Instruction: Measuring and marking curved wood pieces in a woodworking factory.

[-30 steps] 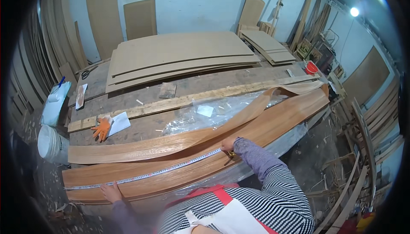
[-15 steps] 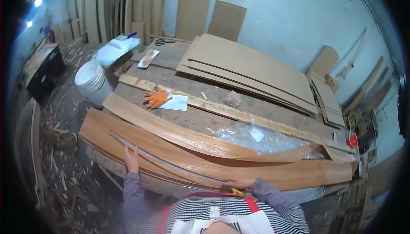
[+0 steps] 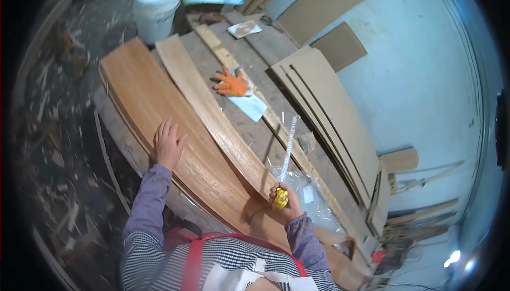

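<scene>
My left hand lies with its fingers stretched out on the reddish-brown wood veneer sheets, which form a long stack along the near side of the workbench. In my right hand is a yellow tape measure, raised above the veneer. Its pale blade sticks out of the case, pointing away from me over the bench. A narrower, lighter veneer strip lies on the far side of the stack, running toward my right hand.
Beyond the veneer are an orange glove, a white sheet, a long wooden batten and clear plastic film. Brown boards are stacked farther back. A white bucket stands past the bench's far-left end; wood scraps litter the floor.
My right hand has lifted the tape measure off the veneer, its blade swinging up and away. My left hand has let go of the blade and now lies flat. The view has turned.
</scene>
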`<state>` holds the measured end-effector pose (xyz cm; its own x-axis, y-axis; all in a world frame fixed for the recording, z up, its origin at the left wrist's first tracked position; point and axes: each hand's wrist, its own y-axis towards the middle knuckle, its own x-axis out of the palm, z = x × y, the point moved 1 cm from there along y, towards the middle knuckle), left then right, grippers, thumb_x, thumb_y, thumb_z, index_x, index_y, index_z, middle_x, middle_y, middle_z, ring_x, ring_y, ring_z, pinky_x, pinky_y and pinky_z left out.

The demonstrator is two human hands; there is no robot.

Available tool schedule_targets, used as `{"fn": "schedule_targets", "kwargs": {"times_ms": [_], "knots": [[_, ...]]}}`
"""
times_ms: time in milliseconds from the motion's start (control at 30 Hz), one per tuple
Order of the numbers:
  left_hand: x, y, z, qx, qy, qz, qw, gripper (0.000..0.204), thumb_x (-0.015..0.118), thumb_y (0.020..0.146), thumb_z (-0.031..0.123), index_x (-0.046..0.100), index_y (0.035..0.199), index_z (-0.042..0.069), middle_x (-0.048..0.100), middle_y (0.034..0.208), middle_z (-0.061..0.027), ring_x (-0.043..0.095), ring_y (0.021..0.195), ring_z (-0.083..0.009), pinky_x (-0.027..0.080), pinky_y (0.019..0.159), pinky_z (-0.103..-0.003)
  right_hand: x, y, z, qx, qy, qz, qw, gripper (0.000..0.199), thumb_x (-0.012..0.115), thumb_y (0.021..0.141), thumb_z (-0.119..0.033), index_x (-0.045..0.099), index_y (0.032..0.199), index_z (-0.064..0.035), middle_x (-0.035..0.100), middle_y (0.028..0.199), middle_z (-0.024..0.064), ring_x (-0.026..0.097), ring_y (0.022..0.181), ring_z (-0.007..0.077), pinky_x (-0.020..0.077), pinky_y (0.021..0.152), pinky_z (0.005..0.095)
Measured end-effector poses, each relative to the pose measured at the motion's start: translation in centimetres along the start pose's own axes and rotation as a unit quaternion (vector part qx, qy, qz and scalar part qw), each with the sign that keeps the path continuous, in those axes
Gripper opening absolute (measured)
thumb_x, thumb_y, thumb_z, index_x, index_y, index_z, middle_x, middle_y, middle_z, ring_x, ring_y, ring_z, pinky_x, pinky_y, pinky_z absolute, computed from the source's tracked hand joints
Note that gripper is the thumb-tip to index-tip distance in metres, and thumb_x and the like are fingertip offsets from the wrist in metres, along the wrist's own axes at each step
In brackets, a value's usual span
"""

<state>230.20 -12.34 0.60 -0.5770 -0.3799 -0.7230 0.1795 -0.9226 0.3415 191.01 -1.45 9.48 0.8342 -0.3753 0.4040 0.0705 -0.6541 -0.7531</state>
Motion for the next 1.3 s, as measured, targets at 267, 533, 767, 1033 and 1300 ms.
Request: {"fn": "schedule_targets", "kwargs": {"times_ms": [267,533,767,1033,1300], "knots": [[0.2,0.7,-0.6,-0.027,0.015,-0.024,0.999,0.052,0.069,0.077,0.029,0.052,0.119,0.002,0.043,0.135,-0.0174,0.035,0.130,-0.0327,0.027,0.108,-0.045,1.1,5.9,-4.8,0.034,0.052,0.060,0.996,0.022,0.049,0.095,-0.024,0.053,0.083,-0.0060,0.052,0.076,0.0045,0.050,0.064,0.0142,0.0416,0.057,0.0277],[0.1,2.0,-1.1,-0.046,-0.007,-0.071,0.996,0.057,0.071,0.076,0.028,0.050,0.123,0.003,0.043,0.135,-0.0163,0.035,0.130,-0.0330,0.028,0.106,-0.046,5.3,12.5,-6.9,0.013,-0.021,0.057,0.998,0.024,0.048,0.095,-0.028,0.053,0.086,-0.0069,0.055,0.076,0.0059,0.052,0.066,0.0163,0.0446,0.060,0.0305],[0.8,2.8,-1.9,-0.048,0.003,-0.113,0.992,0.054,0.066,0.081,0.034,0.051,0.123,0.003,0.045,0.135,-0.0171,0.040,0.126,-0.0342,0.032,0.102,-0.048,5.8,17.0,-8.1,-0.153,-0.250,0.134,0.947,0.024,0.045,0.098,-0.027,0.052,0.088,-0.0057,0.056,0.078,0.0064,0.054,0.069,0.0164,0.0464,0.062,0.0298],[1.9,2.0,-2.7,-0.062,0.030,-0.161,0.984,0.048,0.057,0.089,0.043,0.056,0.116,0.003,0.050,0.129,-0.0191,0.047,0.118,-0.0370,0.036,0.097,-0.050,4.5,23.1,-6.8,-0.218,-0.264,0.230,0.911,0.025,0.044,0.099,-0.027,0.051,0.089,-0.0057,0.055,0.076,0.0073,0.056,0.067,0.0177,0.0474,0.060,0.0296],[2.9,0.7,-2.6,-0.037,0.106,-0.148,0.983,0.055,0.056,0.089,0.048,0.054,0.117,0.000,0.056,0.119,-0.0250,0.052,0.110,-0.0439,0.038,0.094,-0.055,4.0,23.9,-6.8,-0.193,-0.248,0.297,0.902,0.025,0.046,0.098,-0.029,0.050,0.087,-0.0067,0.055,0.075,0.0065,0.056,0.063,0.0183,0.0463,0.057,0.0293]]}}
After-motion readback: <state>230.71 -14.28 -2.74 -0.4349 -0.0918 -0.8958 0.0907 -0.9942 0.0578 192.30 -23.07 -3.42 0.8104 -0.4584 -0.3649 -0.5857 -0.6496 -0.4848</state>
